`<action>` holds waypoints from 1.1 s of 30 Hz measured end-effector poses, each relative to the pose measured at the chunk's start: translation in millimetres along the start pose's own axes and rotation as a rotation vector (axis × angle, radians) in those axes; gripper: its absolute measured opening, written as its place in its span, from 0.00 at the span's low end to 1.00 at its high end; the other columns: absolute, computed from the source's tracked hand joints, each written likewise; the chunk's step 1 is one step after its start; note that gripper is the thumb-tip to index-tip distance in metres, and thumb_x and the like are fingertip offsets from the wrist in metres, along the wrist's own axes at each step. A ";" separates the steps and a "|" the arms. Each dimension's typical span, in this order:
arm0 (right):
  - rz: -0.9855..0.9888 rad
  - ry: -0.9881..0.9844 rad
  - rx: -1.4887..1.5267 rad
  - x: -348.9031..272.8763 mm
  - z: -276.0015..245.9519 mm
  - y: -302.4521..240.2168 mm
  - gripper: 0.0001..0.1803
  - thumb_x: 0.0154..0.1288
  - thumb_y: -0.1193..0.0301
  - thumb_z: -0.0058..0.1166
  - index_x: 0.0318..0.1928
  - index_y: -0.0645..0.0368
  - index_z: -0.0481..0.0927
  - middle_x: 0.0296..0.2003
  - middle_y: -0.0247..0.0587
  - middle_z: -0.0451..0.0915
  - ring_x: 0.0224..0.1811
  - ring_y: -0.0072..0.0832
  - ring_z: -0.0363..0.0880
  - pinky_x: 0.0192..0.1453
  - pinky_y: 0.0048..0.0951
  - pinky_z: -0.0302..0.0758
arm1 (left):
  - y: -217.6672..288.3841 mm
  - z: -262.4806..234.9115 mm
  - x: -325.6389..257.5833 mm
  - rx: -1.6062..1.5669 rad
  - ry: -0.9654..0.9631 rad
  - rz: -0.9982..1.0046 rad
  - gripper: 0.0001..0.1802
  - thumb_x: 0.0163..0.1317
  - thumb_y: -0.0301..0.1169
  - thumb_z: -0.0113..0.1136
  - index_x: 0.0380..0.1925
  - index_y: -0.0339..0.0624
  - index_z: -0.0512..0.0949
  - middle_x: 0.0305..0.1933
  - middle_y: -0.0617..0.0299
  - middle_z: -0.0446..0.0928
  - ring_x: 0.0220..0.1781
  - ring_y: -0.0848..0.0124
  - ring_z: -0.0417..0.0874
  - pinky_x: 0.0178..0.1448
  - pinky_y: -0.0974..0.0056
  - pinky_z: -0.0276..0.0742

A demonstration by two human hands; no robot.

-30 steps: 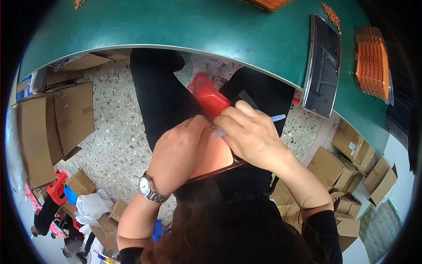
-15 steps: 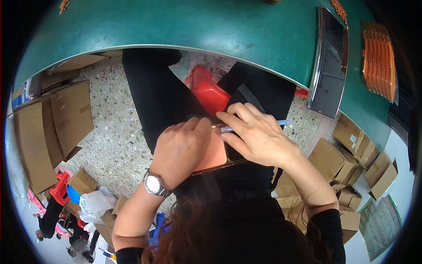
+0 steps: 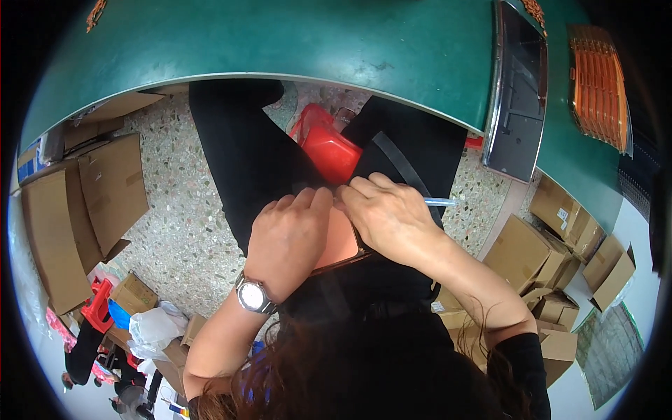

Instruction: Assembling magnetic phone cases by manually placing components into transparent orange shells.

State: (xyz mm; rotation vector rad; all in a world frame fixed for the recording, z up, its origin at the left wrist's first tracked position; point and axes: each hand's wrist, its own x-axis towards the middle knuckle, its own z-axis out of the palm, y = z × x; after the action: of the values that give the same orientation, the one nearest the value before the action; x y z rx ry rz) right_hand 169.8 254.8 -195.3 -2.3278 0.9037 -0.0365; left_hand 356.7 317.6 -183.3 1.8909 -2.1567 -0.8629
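On the person's lap [image 3: 262,164], near the middle, rests a flat pink plate [image 3: 341,241], with both hands at its 12 o'clock end. The left hand [image 3: 289,231] bends over it; its fingertips are hidden, so I cannot tell if its grip has hold of anything. The right hand [image 3: 388,213] is curled, its grip closed on a blue pen [image 3: 439,202] that pokes out toward 3 o'clock. Perhaps the lap makes the plate easy to reach, and the pen is tucked away to free the fingertips. The plate looks smooth, with a round corner and thin shiny rim. At 12 o'clock is a red plastic thing [image 3: 327,148]. At 2 o'clock, a glossy dark panel [image 3: 516,105] and a ribbed orange stack [image 3: 600,91] lie on the smooth green counter [image 3: 280,42].
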 end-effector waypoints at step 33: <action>0.621 1.311 0.022 -140.1 -194.5 151.0 0.08 0.74 0.75 0.59 0.46 0.68 0.84 0.37 0.49 0.82 0.38 0.41 0.83 0.45 0.35 0.78 | 164.1 -316.4 182.4 0.498 0.433 -0.016 0.53 0.66 0.67 0.62 0.79 0.42 0.61 0.57 0.34 0.82 0.57 0.42 0.86 0.60 0.46 0.82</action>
State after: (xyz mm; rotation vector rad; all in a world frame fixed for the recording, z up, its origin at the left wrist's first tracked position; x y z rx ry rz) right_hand -74.5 148.9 -98.9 -1.6897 2.1320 -1.3878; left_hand 327.0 50.5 113.5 2.0527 -2.1991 0.1126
